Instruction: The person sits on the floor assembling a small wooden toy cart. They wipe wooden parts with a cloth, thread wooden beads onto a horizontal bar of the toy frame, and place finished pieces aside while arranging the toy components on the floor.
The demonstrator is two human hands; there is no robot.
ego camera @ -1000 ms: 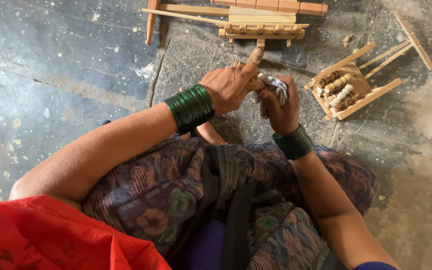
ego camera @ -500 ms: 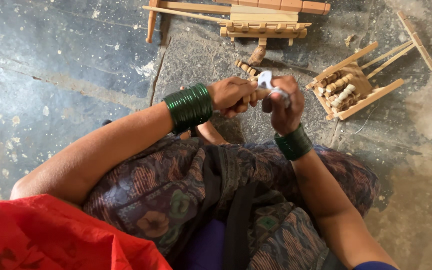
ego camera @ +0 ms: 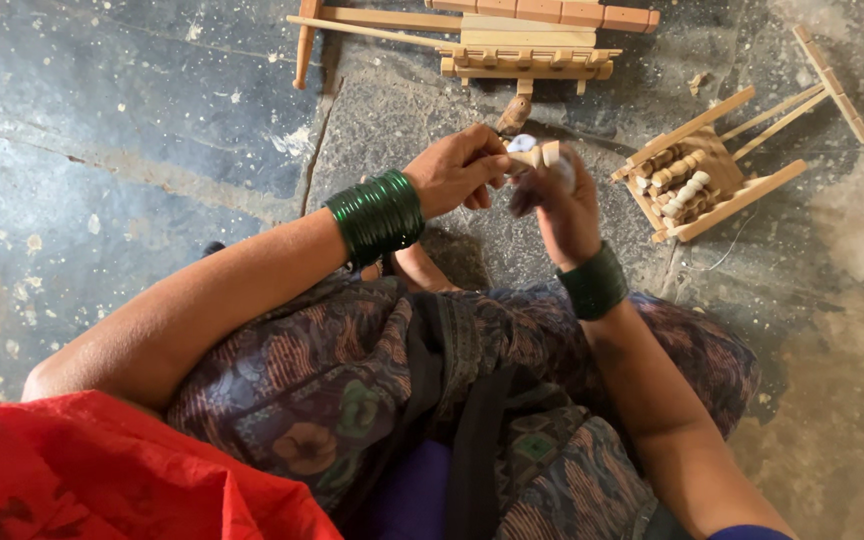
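My left hand [ego camera: 464, 168] and my right hand [ego camera: 562, 205] meet above my lap, each wrist ringed with green bangles. Between the fingers of both hands is a small turned wooden piece [ego camera: 544, 154] with a pale blue-white bit at its end. My left fingers pinch it from the left; my right fingers close round it from below. A wooden toy cart [ego camera: 527, 55] lies on the stone floor just beyond the hands. To the right sits a second wooden cart frame [ego camera: 712, 165] filled with several small wooden pieces.
A grey stone floor [ego camera: 152, 150] with cracks and white flecks spreads to the left. A wooden stick [ego camera: 304, 45] lies at the top beside the cart. My patterned skirt and a red cloth [ego camera: 122, 470] fill the lower frame.
My left hand drew back from the far cart toward my right hand. Both hands now hold the small wooden piece together, a little higher and closer to me.
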